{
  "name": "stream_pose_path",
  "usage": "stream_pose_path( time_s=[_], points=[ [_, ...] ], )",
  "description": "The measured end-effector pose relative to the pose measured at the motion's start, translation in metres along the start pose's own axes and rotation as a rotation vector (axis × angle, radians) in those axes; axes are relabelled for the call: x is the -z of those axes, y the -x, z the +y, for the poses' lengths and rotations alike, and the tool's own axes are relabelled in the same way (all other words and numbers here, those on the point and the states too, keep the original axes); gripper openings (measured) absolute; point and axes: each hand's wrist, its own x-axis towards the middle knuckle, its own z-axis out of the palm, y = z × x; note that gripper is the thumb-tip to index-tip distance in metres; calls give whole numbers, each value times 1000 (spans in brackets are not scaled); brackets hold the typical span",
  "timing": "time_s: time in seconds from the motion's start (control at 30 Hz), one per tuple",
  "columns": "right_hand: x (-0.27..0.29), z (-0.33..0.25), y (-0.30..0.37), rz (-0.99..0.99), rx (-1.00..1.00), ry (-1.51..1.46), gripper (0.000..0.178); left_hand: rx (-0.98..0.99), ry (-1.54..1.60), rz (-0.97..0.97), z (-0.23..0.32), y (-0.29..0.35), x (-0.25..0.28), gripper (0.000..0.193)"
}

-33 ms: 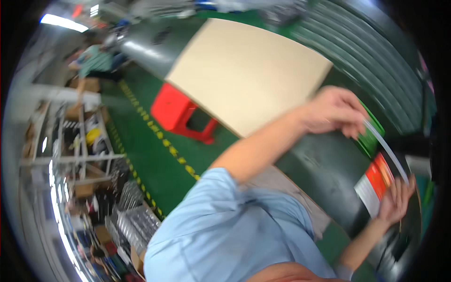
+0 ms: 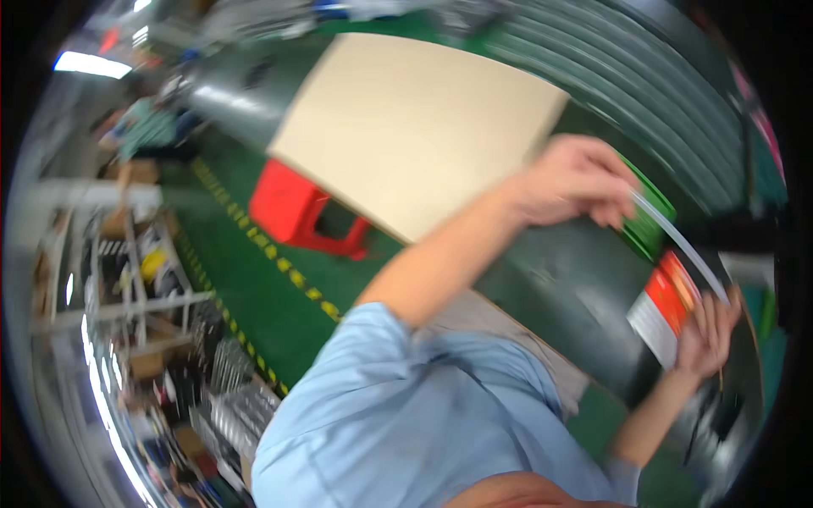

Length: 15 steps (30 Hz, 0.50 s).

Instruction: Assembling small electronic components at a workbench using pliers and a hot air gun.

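A narrow, pale, flexible strip runs in a slight bow between my two hands. My left hand, on an outstretched arm, pinches its far end with the fingers closed. The near end is between the fingertips of my right hand, low at the right. Beside that hand lies an orange and white printed packet or card on the dark green table. Just beyond my left hand is a green plastic tray, partly hidden by the hand.
A large cream board lies on the table to the left. Below its edge stands a red plastic stool. Long wrapped rolls or tubes fill the far right. Shelving lines the left, where another person crouches.
The whole scene sits slightly further left and higher in the picture, as my head has shifted. Both hands keep hold of the strip, with little visible change between them.
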Motion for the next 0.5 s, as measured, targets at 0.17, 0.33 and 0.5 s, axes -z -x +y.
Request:
stream_pose_path(
  time_s=[0.17, 0.33, 0.5],
  points=[
    [-44, 31, -18, -79, -54, 144, 40, -56, 55, -48, 11, 11, 15, 21],
    [-47, 26, -18, -149, -38, 105, 38, -78, 77, -128, 6, 9, 12, 19],
    [-47, 25, -20, -257, -75, 106, 31, -60, 67, -163, 0, 10, 6, 20]
  ],
)
